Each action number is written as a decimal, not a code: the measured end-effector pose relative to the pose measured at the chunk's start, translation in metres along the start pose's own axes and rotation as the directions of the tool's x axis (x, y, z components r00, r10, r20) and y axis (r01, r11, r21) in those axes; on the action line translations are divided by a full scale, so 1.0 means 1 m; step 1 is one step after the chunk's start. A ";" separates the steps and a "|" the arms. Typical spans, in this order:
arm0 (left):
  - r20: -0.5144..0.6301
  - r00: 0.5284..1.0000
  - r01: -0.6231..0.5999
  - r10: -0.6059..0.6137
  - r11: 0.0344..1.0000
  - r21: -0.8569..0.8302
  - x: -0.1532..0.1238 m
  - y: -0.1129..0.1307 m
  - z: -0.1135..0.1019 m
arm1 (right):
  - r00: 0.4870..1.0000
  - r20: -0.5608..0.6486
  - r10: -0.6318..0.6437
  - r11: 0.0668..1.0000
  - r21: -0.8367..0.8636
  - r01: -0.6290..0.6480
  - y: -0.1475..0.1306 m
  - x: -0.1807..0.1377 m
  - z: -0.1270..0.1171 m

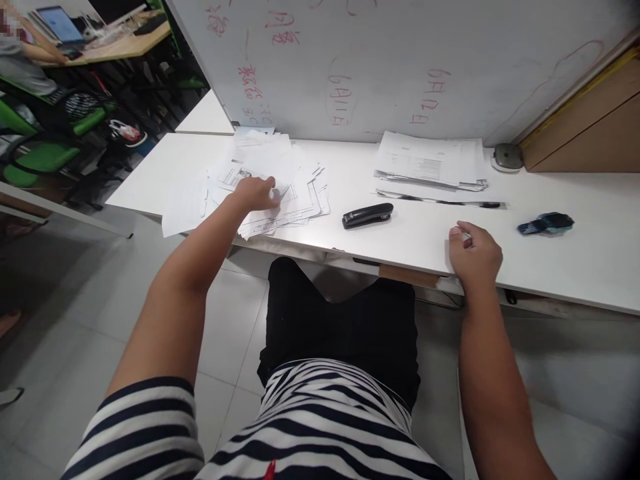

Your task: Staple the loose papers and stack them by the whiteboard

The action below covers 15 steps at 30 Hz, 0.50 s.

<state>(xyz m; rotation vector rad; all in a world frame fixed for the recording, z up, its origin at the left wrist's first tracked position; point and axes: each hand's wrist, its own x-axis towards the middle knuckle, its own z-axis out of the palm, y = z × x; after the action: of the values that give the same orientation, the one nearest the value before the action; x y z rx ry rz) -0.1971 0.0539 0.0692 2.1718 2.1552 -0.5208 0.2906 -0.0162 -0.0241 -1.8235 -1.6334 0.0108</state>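
Observation:
My left hand is over a loose, untidy pile of printed papers on the white table. Its thumb and fingers are bent together at the top of the pile, with a pale bit of paper between them. Further right, my right hand rests near the table's front edge, fingers curled in. Something whitish shows inside that curl, too small to name. A black stapler lies between the two hands, touched by neither. Behind it is a neater stack of printed sheets.
A thin dark-and-white strip lies before the stack. A dark blue object lies at right, near a small grey-green device and a cardboard box. The whiteboard stands behind. Another person's arm is at a far desk.

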 end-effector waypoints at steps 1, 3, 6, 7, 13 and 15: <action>0.005 1.000 -0.008 0.008 1.000 0.027 0.001 0.002 0.001 | 1.000 0.003 0.002 1.000 -0.001 -0.002 0.000 0.000 0.000; -0.001 1.000 -0.028 0.028 0.997 0.072 0.001 0.005 0.004 | 1.000 0.010 0.007 1.000 -0.001 -0.007 0.000 0.000 0.000; -0.011 0.999 -0.039 0.040 0.994 0.098 0.003 0.006 0.006 | 1.000 0.023 0.014 1.000 -0.006 -0.013 -0.001 0.000 0.000; -0.009 0.999 -0.034 0.035 0.995 0.096 0.004 0.005 0.006 | 1.000 0.025 0.015 1.000 -0.007 -0.014 -0.001 0.000 0.000; -0.022 0.999 -0.024 0.026 0.994 0.103 0.011 0.008 0.003 | 0.999 0.027 0.021 1.000 0.001 -0.021 -0.001 0.000 0.000; -0.032 0.999 -0.010 0.014 0.993 0.119 0.012 0.011 0.004 | 0.999 0.028 0.024 1.000 0.004 -0.025 -0.001 0.001 0.000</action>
<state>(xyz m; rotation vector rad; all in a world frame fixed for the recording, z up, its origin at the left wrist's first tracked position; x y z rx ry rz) -0.1877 0.0639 0.0605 2.2672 2.1794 -0.6335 0.2901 -0.0154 -0.0239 -1.8478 -1.6290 0.0511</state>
